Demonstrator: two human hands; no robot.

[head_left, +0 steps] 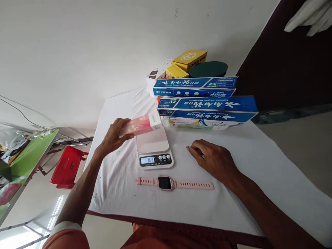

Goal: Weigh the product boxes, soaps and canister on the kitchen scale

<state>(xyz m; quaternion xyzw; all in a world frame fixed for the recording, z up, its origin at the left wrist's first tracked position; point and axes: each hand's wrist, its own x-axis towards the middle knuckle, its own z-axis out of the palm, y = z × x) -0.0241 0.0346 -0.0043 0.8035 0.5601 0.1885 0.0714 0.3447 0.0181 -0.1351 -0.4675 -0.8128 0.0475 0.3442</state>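
Note:
My left hand (115,135) grips the left end of a pink box (142,125) and holds it just over the white platform of a small kitchen scale (155,149), whose display reads 363. My right hand (211,158) lies palm down on the white cloth to the right of the scale, fingers loosely curled, nothing in it. A pink smartwatch (174,183) lies flat with its strap stretched out, in front of the scale and near the table's front edge.
The table carries a white cloth (259,162). Behind the scale lie stacked blue toothpaste boxes (207,103), with yellow boxes (188,61) and a dark green round lid (209,69) further back. A red stool (66,167) and a green table (28,155) stand to the left.

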